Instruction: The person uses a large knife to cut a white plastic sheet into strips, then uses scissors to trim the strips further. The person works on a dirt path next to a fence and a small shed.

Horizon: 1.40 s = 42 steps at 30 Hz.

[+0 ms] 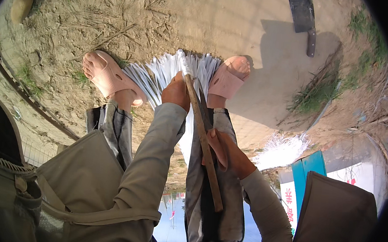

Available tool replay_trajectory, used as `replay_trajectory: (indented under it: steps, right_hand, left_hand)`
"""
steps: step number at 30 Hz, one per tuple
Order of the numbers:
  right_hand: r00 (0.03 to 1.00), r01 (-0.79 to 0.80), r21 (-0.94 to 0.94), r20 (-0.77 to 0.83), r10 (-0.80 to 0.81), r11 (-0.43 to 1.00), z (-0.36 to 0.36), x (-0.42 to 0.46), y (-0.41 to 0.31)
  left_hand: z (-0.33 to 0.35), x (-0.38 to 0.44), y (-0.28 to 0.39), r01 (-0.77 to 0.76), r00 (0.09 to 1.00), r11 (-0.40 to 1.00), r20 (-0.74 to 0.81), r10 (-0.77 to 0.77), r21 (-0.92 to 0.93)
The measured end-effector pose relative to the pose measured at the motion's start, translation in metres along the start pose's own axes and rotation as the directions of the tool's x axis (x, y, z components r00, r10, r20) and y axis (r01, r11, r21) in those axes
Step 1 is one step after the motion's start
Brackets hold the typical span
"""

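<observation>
My left hand [176,92] is closed around the upper part of a bundle of white plastic-like strips [153,71], beside the end of a wooden stick [199,125]. The strips fan out over the ground between my feet, and some hang below the hand. At the stick's upper end, white material is gathered into a narrow neck [183,63]. The stick slants down across my right leg. My right hand [231,152] grips a dark, narrow-bladed knife [205,106], its blade pointing up alongside the stick. The hand partly hides the handle.
A cleaver [304,16] lies on the dirt at the upper right. Pink slippers [109,76] are on my feet. A stone [21,8] sits at upper left. Another heap of white strips [282,150] lies right, near a teal panel [310,167].
</observation>
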State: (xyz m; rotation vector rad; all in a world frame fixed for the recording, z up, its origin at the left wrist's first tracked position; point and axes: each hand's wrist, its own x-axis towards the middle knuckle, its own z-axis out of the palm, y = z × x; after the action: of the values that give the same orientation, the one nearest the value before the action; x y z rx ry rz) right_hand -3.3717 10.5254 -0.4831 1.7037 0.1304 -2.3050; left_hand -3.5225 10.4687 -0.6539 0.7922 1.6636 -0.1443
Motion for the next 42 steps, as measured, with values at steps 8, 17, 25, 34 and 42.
replay_trajectory:
  steps: [8,17,25,34,42]
  right_hand:
    - [0.986,0.153,-0.064,-0.059,-0.157,0.986,0.006,0.021,0.006]
    - [0.999,0.020,0.080,-0.028,-0.018,0.997,0.001,0.026,0.003]
    - [0.893,0.160,-0.529,-0.283,-0.351,0.834,-0.013,0.052,0.017]
    - [0.841,0.198,-0.763,-0.190,-0.507,0.615,-0.035,0.077,-0.004]
    - [0.919,0.292,-0.546,-0.066,-0.388,0.785,-0.050,0.089,0.011]
  left_hand:
    - [0.000,-0.001,-0.006,-0.074,0.996,0.996,-0.056,0.071,-0.048]
    - [0.004,0.002,-0.011,-0.082,0.996,0.995,-0.050,0.079,-0.057]
    - [0.019,0.005,-0.025,-0.151,0.978,0.988,-0.155,0.143,-0.041]
    - [0.063,0.019,-0.064,-0.109,0.972,0.866,-0.236,-0.010,-0.488]
    - [0.045,0.015,-0.054,-0.200,0.966,0.893,-0.234,0.111,-0.402]
